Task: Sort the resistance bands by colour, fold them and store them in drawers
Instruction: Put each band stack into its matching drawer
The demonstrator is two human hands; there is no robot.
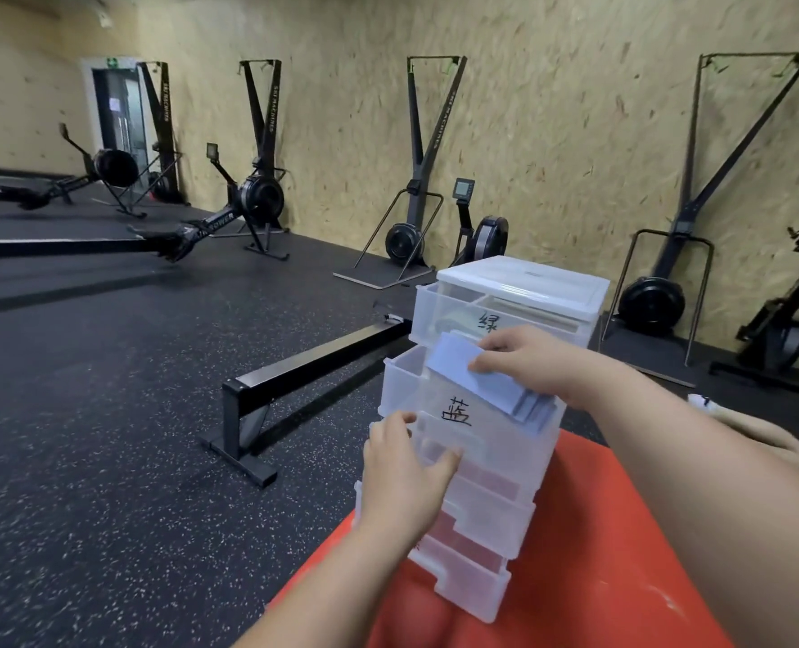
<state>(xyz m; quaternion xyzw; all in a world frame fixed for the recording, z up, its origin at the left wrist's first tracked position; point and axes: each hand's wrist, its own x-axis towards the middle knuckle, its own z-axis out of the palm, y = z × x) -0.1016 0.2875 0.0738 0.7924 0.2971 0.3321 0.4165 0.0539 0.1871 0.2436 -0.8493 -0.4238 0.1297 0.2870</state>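
Observation:
A clear plastic drawer unit (523,282) stands in front of me on a red mat. Its second drawer (435,404), marked with a handwritten character, is pulled out. My right hand (523,357) holds a folded pale blue resistance band (477,376) over that drawer, fingers curled over the band's top edge. More folded blue bands (530,406) lie in the drawer under it. My left hand (406,465) grips the drawer's front handle. The top drawer (444,311) is slightly out and holds a greenish band. The lower drawers (477,554) show reddish bands through the plastic.
The red mat (575,577) lies under the unit on black speckled rubber flooring (107,437). A rowing machine rail (304,371) runs just left of the unit. Rowers and ski machines (416,180) line the board wall. A light-coloured object (715,409) lies at the right.

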